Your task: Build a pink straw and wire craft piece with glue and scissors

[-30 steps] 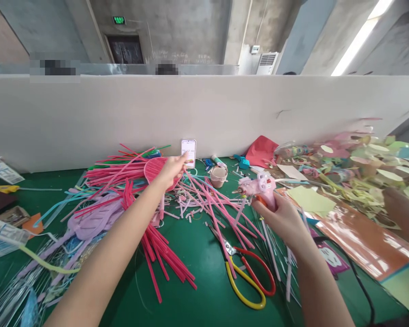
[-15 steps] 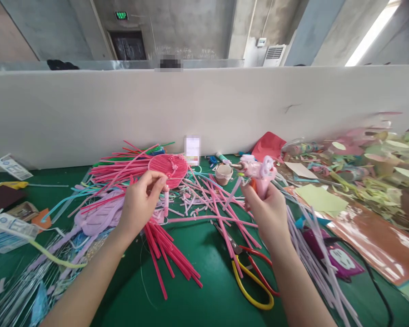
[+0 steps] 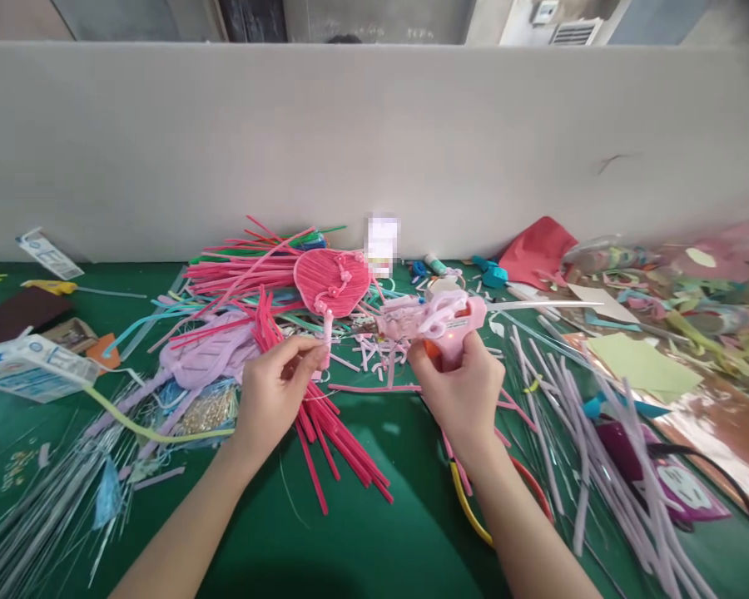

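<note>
My left hand point(image 3: 278, 387) is closed, thumb and fingers pinching the short pale-pink handle point(image 3: 328, 326) of a round fan point(image 3: 332, 284). The fan's face is of deep-pink fuzzy stems, with a curling pink trim down it. In my right hand point(image 3: 462, 387) is a pink hot glue gun point(image 3: 453, 320), gripped by its handle. Its nozzle points left, close to the fan's handle; whether the tip touches is hard to tell. A clear glue stick point(image 3: 546, 304) sticks out of the gun's back.
Deep-pink stems point(image 3: 343, 441) lie below the fan, lilac stems point(image 3: 580, 449) at right. Under my right forearm are scissors with yellow and red handles point(image 3: 468, 503). A lilac braided piece point(image 3: 209, 358) lies left. A purple pouch point(image 3: 662, 474) with a black cord sits right; a white partition point(image 3: 374, 141) stands behind.
The glue gun has moved left and turned, its nozzle now near the fan's handle. My left hand has shifted lower on that handle. The view has tilted down.
</note>
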Demonstrator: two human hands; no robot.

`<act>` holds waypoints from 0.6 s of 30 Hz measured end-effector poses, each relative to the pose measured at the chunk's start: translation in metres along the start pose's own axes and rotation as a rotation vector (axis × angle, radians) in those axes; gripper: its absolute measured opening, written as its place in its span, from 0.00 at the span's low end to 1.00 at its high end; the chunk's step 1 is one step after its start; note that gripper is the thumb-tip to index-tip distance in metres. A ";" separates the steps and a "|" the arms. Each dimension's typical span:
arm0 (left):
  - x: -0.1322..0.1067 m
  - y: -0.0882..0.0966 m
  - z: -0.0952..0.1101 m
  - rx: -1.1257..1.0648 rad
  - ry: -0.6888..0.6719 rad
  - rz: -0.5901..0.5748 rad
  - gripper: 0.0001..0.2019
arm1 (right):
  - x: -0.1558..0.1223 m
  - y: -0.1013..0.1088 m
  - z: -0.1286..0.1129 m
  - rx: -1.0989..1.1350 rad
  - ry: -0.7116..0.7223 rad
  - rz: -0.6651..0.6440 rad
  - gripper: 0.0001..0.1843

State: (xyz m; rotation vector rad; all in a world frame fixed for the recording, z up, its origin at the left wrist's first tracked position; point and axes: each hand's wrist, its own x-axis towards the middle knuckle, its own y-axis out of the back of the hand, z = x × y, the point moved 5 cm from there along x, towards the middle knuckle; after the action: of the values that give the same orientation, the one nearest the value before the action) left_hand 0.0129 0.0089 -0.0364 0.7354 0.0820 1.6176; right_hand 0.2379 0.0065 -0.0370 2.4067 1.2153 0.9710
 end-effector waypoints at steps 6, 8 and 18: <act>-0.006 -0.001 0.010 0.129 -0.080 0.100 0.06 | -0.001 0.004 0.000 -0.071 0.022 0.002 0.19; -0.009 0.001 0.017 0.217 -0.171 0.152 0.06 | -0.002 0.004 0.000 -0.080 0.035 0.001 0.20; -0.016 0.005 0.022 0.375 -0.463 0.293 0.03 | -0.005 0.000 0.004 -0.059 0.195 0.070 0.21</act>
State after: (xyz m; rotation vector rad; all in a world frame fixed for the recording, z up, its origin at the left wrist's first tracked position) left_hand 0.0198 -0.0148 -0.0230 1.4511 -0.0631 1.6841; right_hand 0.2384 0.0031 -0.0420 2.3674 1.1529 1.2707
